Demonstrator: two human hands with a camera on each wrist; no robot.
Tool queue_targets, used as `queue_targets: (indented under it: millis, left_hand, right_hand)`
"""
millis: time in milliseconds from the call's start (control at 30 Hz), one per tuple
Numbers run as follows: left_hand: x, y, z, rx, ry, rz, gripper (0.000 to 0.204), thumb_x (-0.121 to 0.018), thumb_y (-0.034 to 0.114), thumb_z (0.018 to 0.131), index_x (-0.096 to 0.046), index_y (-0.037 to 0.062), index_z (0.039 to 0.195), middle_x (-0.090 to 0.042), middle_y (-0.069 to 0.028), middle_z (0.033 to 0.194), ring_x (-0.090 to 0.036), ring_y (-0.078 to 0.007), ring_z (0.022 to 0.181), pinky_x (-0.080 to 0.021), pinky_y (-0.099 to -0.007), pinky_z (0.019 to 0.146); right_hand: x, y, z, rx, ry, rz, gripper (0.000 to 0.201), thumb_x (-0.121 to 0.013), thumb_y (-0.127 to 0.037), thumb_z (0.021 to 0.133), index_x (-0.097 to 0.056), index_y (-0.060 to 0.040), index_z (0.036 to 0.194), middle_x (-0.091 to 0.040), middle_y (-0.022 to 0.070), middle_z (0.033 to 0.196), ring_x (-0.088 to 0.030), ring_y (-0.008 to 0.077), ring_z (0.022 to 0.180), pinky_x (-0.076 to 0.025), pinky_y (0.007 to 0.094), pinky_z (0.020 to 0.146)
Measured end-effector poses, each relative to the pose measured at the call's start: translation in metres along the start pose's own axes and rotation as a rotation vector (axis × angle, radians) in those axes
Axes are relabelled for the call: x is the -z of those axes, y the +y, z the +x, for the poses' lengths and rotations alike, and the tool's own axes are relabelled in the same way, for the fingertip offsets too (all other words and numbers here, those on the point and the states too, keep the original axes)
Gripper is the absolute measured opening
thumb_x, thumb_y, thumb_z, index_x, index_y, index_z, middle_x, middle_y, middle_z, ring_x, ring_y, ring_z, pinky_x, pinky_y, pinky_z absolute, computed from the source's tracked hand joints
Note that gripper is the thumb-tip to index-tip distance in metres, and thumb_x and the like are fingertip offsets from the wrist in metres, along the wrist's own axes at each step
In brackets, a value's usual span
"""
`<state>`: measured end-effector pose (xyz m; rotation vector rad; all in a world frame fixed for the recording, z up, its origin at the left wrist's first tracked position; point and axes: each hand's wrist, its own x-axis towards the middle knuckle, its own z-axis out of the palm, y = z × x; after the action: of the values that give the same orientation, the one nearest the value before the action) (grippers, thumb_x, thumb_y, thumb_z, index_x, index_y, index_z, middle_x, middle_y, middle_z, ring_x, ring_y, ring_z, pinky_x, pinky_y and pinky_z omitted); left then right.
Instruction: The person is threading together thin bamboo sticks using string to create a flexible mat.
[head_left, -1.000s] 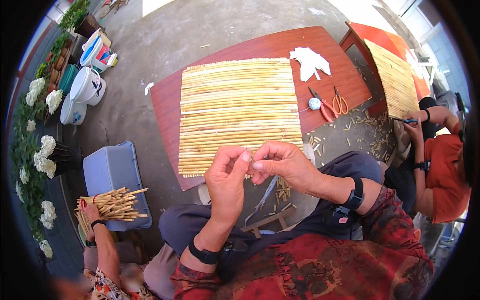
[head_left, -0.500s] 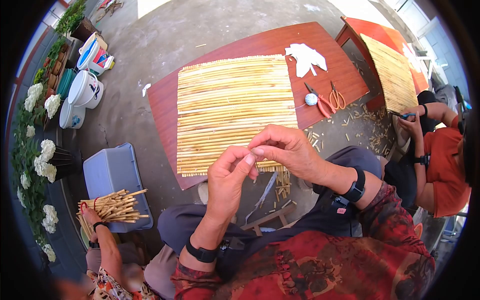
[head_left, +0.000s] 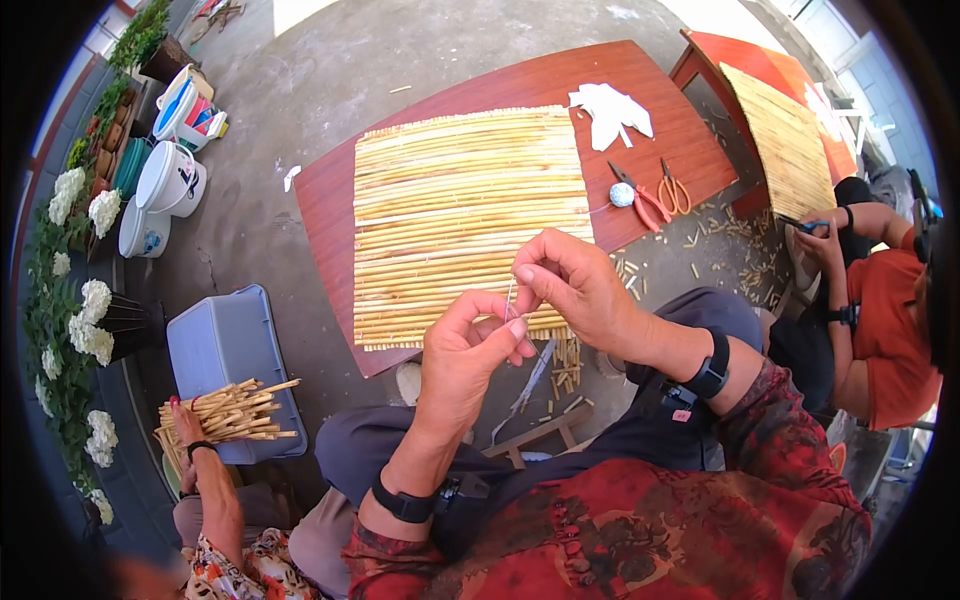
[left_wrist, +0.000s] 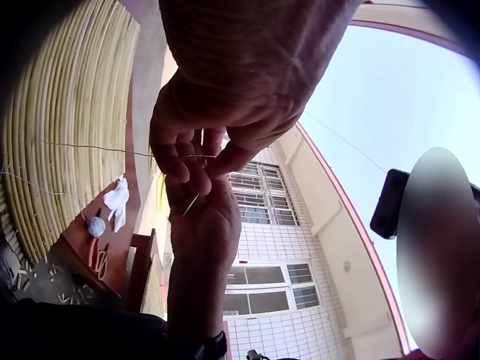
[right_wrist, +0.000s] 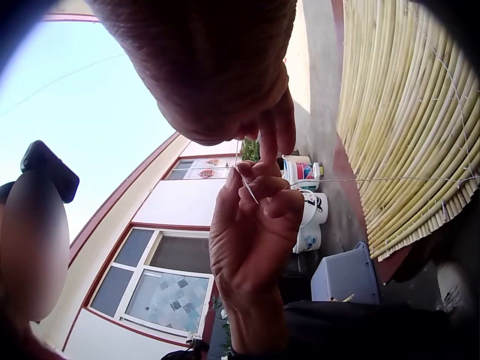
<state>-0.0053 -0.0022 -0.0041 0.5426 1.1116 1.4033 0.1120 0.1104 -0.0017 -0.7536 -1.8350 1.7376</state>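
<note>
Over the near edge of a mat of pale sticks (head_left: pixel 460 220), my two hands meet. The left hand (head_left: pixel 460 360) pinches a thin needle (right_wrist: pixel 250 190) between thumb and fingers, its tip sticking out in the right wrist view. Just above and to the right, the right hand (head_left: pixel 585 295) has thumb and forefinger pinched on a fine thread (head_left: pixel 511 292) that rises from the left fingertips. From the mat, a thread (left_wrist: pixel 97 148) runs to the fingers in the left wrist view.
The mat lies on a red-brown table (head_left: pixel 330 230) with a white cloth glove (head_left: pixel 608 115), a ball of thread (head_left: pixel 621 194), red pliers (head_left: pixel 652 211) and scissors (head_left: pixel 675 190). One person at left holds cut sticks (head_left: pixel 235 410) by a grey bin (head_left: pixel 225 340); another sits at right beside a second mat (head_left: pixel 785 140).
The right hand has moved up and away from the left fingertips, leaving a short stretch of thread between them. The left hand has shifted slightly right.
</note>
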Motion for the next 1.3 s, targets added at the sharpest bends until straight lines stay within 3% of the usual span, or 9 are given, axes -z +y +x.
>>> queue_targets:
  millis: [267,433,533,733,833,1000,1200,1267,1300]
  left_hand:
    - [0.002,-0.002,-0.002,0.018,-0.072,-0.006,0.008,-0.057,-0.001,0.078,-0.054,0.0024,0.086,-0.055,-0.0026,0.083,-0.056,-0.0105,0.071,-0.044,-0.0220,0.060]
    - [0.006,-0.005,-0.001,0.005,-0.103,-0.146,0.009,-0.053,-0.004,0.078,-0.054,0.0011,0.085,-0.051,-0.0088,0.099,-0.054,-0.0159,0.090,-0.050,-0.0285,0.069]
    - [0.008,-0.007,-0.001,0.027,-0.052,-0.169,0.008,-0.052,-0.005,0.078,-0.054,0.0007,0.083,-0.049,-0.0091,0.100,-0.053,-0.0172,0.093,-0.050,-0.0294,0.072]
    - [0.018,-0.022,0.002,-0.063,-0.064,0.217,0.008,-0.051,-0.007,0.077,-0.054,0.0008,0.080,-0.046,-0.0094,0.105,-0.051,-0.0195,0.098,-0.052,-0.0296,0.067]
    - [0.029,-0.028,0.001,-0.018,-0.042,0.383,0.007,-0.053,-0.005,0.077,-0.054,0.0011,0.078,-0.046,-0.0082,0.106,-0.050,-0.0183,0.098,-0.051,-0.0280,0.065]
    - [0.039,-0.031,-0.007,0.019,-0.022,0.639,0.007,-0.056,-0.003,0.075,-0.053,0.0031,0.077,-0.045,-0.0066,0.107,-0.051,-0.0142,0.093,-0.050,-0.0260,0.064]
    - [0.052,-0.029,-0.021,-0.134,0.057,0.937,0.008,-0.059,0.002,0.072,-0.052,0.0010,0.077,-0.052,-0.0124,0.096,-0.056,-0.0185,0.079,-0.047,-0.0272,0.061]
    - [0.051,-0.024,-0.024,0.104,0.197,1.021,0.006,-0.057,0.003,0.074,-0.051,0.0010,0.075,-0.055,-0.0120,0.083,-0.059,-0.0185,0.068,-0.046,-0.0283,0.058]
    - [0.051,-0.024,-0.026,0.055,0.170,1.120,0.006,-0.054,0.003,0.076,-0.049,0.0004,0.076,-0.055,-0.0110,0.071,-0.059,-0.0175,0.058,-0.045,-0.0284,0.054]
  right_hand:
    - [0.017,0.013,0.015,-0.120,0.043,0.248,0.015,-0.046,-0.016,0.090,-0.049,-0.0010,0.087,-0.055,0.0055,0.076,-0.060,0.0127,0.067,-0.051,0.0229,0.058]
    - [0.029,0.010,0.025,-0.305,0.132,0.672,0.016,-0.048,-0.015,0.088,-0.052,0.0008,0.089,-0.058,0.0128,0.087,-0.062,0.0283,0.085,-0.054,0.0313,0.062]
    - [0.040,0.009,0.030,-0.237,0.138,0.862,0.015,-0.048,-0.014,0.088,-0.052,0.0007,0.091,-0.058,0.0156,0.090,-0.061,0.0323,0.088,-0.055,0.0332,0.063]
    - [0.074,0.002,0.038,-0.171,0.211,0.848,0.014,-0.047,-0.013,0.088,-0.050,-0.0002,0.091,-0.058,0.0111,0.083,-0.062,0.0230,0.077,-0.054,0.0309,0.061]
    - [0.097,-0.002,0.041,0.040,0.280,0.846,0.011,-0.048,-0.012,0.088,-0.050,-0.0016,0.091,-0.058,0.0088,0.081,-0.058,0.0141,0.066,-0.052,0.0277,0.059]
    - [0.130,-0.006,0.041,0.189,0.431,0.877,0.011,-0.048,-0.012,0.088,-0.050,-0.0014,0.090,-0.055,0.0064,0.078,-0.053,0.0121,0.064,-0.048,0.0258,0.056]
    - [0.153,-0.006,0.035,0.210,0.669,0.837,0.011,-0.049,-0.011,0.087,-0.050,-0.0006,0.091,-0.053,0.0056,0.076,-0.051,0.0108,0.060,-0.047,0.0243,0.052]
    - [0.153,-0.004,0.035,0.097,0.659,0.767,0.013,-0.049,-0.013,0.087,-0.051,-0.0007,0.091,-0.054,0.0043,0.074,-0.051,0.0095,0.058,-0.047,0.0240,0.051]
    - [0.154,0.003,0.033,0.082,0.663,0.769,0.013,-0.049,-0.013,0.087,-0.051,-0.0007,0.091,-0.054,0.0041,0.074,-0.050,0.0093,0.057,-0.047,0.0239,0.050]
